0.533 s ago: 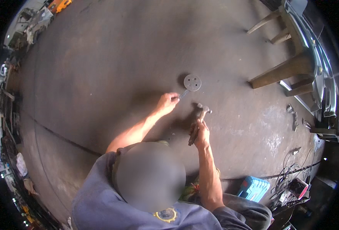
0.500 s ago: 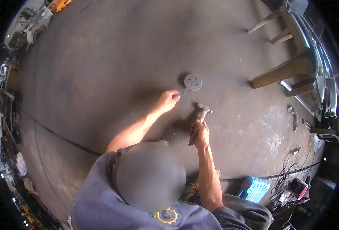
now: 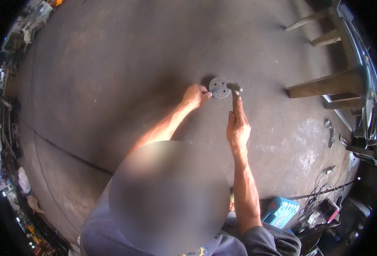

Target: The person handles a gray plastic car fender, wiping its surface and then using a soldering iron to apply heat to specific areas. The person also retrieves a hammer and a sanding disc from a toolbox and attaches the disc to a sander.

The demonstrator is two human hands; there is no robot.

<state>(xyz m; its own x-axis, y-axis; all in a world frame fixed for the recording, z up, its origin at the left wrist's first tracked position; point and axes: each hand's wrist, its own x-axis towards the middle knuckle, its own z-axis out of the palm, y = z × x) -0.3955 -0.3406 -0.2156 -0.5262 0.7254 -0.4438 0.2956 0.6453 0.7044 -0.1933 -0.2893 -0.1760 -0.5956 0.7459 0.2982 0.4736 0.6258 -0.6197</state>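
Note:
A round grey metal disc (image 3: 219, 94) with several small holes stands out against the floor ahead of me. My left hand (image 3: 197, 96) is closed at its near left edge, pinching a thin bluish-grey metal rod (image 3: 215, 90) whose far end lies over the disc's face. Whether the rod's tip touches the disc I cannot tell. My right hand (image 3: 239, 130) grips the handle of a hammer (image 3: 235, 88). The hammer's head is beside the disc's right edge, seemingly raised a little above it.
Brown chair-like legs (image 3: 327, 85) jut in from the right. Down on the right lie a blue tool case (image 3: 281, 212) and tangled cables (image 3: 323, 194). A dark line (image 3: 73, 154) crosses the concrete floor (image 3: 124, 55). Clutter lines the left rim.
My right hand has carried the hammer forward and to the right, up beside the disc. The rod in my left hand now reaches over the disc's face instead of its edge.

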